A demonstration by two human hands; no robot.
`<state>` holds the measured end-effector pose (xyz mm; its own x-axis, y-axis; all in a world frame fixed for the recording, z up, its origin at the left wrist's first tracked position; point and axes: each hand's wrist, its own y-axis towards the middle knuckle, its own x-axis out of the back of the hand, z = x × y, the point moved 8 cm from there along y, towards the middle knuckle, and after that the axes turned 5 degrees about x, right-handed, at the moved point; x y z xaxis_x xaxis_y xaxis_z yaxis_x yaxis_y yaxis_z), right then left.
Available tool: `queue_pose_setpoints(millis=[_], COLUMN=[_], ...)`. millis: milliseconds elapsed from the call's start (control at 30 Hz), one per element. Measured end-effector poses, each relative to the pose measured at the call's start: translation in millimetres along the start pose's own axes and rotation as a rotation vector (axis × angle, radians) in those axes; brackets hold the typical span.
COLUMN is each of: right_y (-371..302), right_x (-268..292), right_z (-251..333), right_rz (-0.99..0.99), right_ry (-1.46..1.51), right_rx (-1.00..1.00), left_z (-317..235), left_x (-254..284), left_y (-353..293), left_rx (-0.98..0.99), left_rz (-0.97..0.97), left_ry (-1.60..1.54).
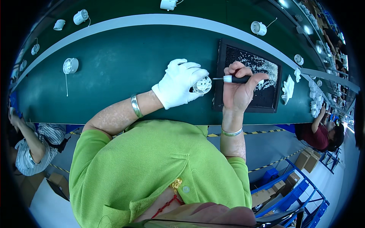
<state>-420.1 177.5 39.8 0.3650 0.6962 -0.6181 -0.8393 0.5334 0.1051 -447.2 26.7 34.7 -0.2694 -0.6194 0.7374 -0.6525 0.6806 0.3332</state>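
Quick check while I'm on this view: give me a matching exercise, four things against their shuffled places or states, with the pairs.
1. Left hand
2. Screwdriver
3. Black tray
4. Round white part

A. Gripped by the right hand
B. Scattered with small white pieces
C. Held in gloved fingers
D. Covered by a white glove

Pairs: 1-D, 2-A, 3-B, 4-C.
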Motion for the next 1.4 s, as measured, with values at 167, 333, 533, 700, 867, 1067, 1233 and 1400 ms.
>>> queue_pose_setpoints(millis=[167,333,533,700,867,1067,1233,1400], right_y=[0.0,-3.0,-8.8,-10.5,-13.7,-27.6,-33.7,-31.9], right_x=[-3.7,-8.8,-10.3,-17.8,-26.9,-48.1,-58.4,-71.1], right_z=[-21.2,-29.7,-27.3,-26.2,-25.5,-15.5,-14.8,-17.8], right_rz=[-0.028,-0.012,0.026,0.096,0.185,0.313,0.341,0.434], right_ry=[0.288,0.219,0.077,0.002,-0.074,-0.458,-0.754,-0.778], right_rx=[-0.14,-0.104,-0.024,0.03,0.081,0.241,0.355,0.354], left_z=[-0.6,3.6,3.8,5.8,6.4,9.7,12.1,15.3], left_x=[1.8,1.5,2.6,2.3,3.0,5.6,1.8,9.0], left_y=[1.5,0.7,1.9,3.0,4.8,5.7,6.6,6.7], left_rx=[0.011,0.029,0.019,0.027,0.044,0.04,0.064,0.058], left_rz=[0.004,-0.007,-0.031,0.0,0.039,0.043,0.104,0.108], left_ry=[-0.007,-0.029,-0.032,-0.053,-0.05,-0.118,-0.158,-0.166])
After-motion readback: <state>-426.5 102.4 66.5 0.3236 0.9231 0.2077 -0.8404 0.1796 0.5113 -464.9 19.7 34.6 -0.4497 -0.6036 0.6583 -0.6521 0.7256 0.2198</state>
